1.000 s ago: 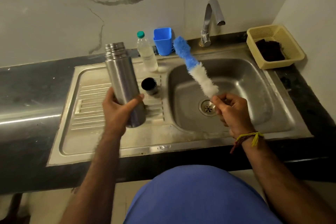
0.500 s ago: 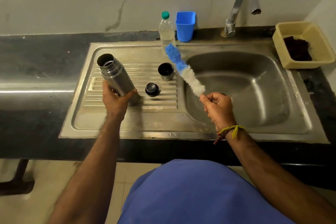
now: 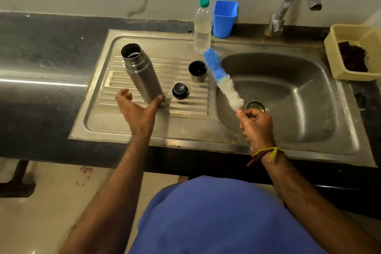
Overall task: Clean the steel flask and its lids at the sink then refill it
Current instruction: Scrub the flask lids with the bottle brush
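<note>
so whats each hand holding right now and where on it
The right hand grips the bottle brush by its handle end, below the white bristles. The left hand holds nothing, open beside the flask, thumb at its base.

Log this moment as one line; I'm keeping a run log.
flask: open, on drainboard | left hand: open, thumb at flask base | right hand: grips bottle brush | lids: off, on drainboard

Dim, warm, yellowish indoor light. Bright glare streak along the dark counter (image 3: 31,82) left of the left hand (image 3: 137,112). Soft highlights inside the sink basin (image 3: 299,97). Wide-angle bending at edges; slight softness overall.
</note>
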`<move>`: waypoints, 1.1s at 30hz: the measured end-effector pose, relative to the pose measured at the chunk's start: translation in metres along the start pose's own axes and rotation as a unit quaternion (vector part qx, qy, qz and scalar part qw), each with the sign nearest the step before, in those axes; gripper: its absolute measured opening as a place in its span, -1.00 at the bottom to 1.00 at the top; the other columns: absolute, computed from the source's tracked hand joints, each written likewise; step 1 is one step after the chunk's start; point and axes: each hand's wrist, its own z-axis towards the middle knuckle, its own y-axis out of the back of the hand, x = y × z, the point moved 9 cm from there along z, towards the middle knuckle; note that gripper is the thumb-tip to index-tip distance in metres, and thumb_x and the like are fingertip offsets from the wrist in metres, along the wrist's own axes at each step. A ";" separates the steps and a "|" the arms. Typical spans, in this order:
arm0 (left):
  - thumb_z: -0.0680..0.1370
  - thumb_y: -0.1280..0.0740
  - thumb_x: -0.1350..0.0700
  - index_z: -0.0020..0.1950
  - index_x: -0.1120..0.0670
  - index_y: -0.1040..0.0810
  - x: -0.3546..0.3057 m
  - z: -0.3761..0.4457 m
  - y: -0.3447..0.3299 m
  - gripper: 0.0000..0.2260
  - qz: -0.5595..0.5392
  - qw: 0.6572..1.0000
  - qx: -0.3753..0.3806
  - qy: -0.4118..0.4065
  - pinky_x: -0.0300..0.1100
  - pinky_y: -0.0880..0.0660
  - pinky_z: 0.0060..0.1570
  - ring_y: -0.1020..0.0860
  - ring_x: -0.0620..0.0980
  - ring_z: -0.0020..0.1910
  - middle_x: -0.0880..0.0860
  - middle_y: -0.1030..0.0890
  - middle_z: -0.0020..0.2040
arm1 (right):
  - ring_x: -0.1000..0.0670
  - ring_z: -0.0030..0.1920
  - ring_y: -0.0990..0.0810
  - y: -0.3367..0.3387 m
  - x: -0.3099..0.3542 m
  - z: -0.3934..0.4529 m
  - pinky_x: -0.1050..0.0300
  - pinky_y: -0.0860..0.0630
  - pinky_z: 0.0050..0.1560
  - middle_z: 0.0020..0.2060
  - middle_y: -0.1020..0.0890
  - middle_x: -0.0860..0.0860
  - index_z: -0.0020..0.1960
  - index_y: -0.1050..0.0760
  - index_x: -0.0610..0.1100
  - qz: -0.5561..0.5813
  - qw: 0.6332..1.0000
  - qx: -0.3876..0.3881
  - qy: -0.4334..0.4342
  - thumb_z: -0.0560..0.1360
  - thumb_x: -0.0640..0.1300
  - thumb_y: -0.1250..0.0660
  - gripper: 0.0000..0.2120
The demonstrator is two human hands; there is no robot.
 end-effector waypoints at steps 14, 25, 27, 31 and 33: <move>0.42 -0.59 -0.01 0.22 0.09 -0.48 -0.027 -0.022 -0.115 -0.52 0.090 0.980 0.177 -0.002 -0.10 -0.52 0.16 -0.58 0.00 0.08 0.02 -0.62 0.09 | 0.17 -0.59 -0.39 0.025 -0.006 -0.001 0.28 -0.34 -0.51 -0.53 -0.50 0.07 -0.24 -0.58 -0.22 0.012 1.000 -0.021 0.019 0.54 -0.11 -0.44 -0.76; 0.36 -0.64 0.10 0.10 0.06 -0.63 -0.112 -0.054 -0.189 -0.64 0.028 0.951 0.280 -0.129 -0.29 -0.57 -0.08 -0.61 -0.32 -0.15 -0.06 -0.67 -0.05 | 0.14 -0.32 -0.61 0.083 0.016 -0.016 0.16 -0.56 -0.26 -0.31 -0.68 0.09 -0.06 -0.68 -0.07 -0.132 0.970 -0.088 0.182 0.51 -0.10 -0.46 -0.95; 0.37 -0.63 0.12 0.04 0.11 -0.66 -0.139 -0.050 -0.207 -0.70 0.011 0.945 0.291 -0.148 -0.35 -0.54 -0.12 -0.60 -0.32 -0.22 -0.08 -0.67 -0.13 | 0.01 -0.26 -0.64 0.084 0.029 -0.012 0.05 -0.58 -0.26 -0.24 -0.70 0.04 -0.05 -0.66 -0.07 -0.179 0.953 -0.094 0.226 0.53 -0.07 -0.41 -0.90; 0.33 -0.64 0.22 0.11 0.17 -0.68 -0.160 -0.029 -0.209 -0.62 -0.028 0.958 0.259 -0.124 -0.40 -0.58 -0.10 -0.61 -0.29 -0.18 -0.05 -0.69 -0.09 | -0.09 -0.23 -0.65 0.098 0.038 -0.014 0.00 -0.57 -0.27 -0.20 -0.69 -0.02 -0.06 -0.63 -0.07 -0.246 0.920 -0.124 0.277 0.52 -0.14 -0.40 -0.97; 0.30 -0.68 0.14 0.15 0.13 -0.68 -0.168 -0.029 -0.211 -0.55 -0.011 0.953 0.263 -0.150 -0.44 -0.56 -0.10 -0.63 -0.26 -0.15 -0.05 -0.71 -0.05 | -0.10 -0.21 -0.67 0.106 0.035 -0.012 -0.03 -0.59 -0.27 -0.19 -0.71 -0.03 -0.05 -0.63 -0.08 -0.233 0.924 -0.136 0.270 0.52 -0.15 -0.41 -0.96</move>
